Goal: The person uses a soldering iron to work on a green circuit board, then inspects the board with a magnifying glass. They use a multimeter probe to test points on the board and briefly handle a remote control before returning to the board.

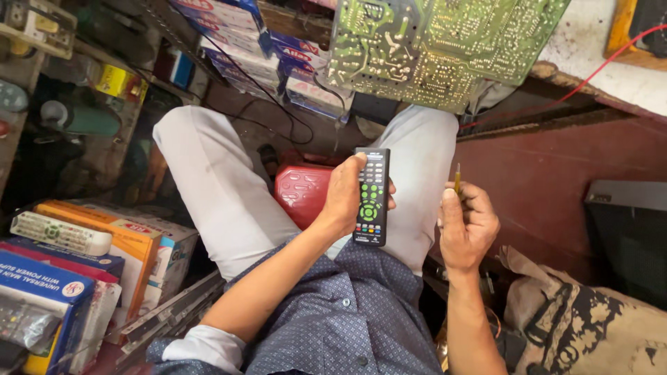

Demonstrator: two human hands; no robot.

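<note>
- Far left: a white remote control [61, 233] with rows of small buttons lies flat on a stack of orange and blue cardboard boxes [125, 243], well apart from both hands.
- Centre left: the left hand [344, 198] is closed around a slim black plastic remote control [371, 196] with green, red and white buttons. The thumb presses on the left edge near the top and the fingers [392, 203] wrap behind, just showing at the right edge. The remote's long axis runs nearly upright in the view, button face toward the camera, and it is held above the lap between the two pale trouser legs.
- Behind the left hand: a red moulded plastic case [300, 191] sits between the knees.
- Centre right: the right hand [467, 226] is clenched on a thin tool with a yellow shaft [457, 178], apparently a small screwdriver, tip pointing up and away from the body. It stands just beside the remote's right edge, apart from it and roughly parallel to it.
- Top: a large green circuit board [438, 45], solder side showing, rests past the knees.
</note>
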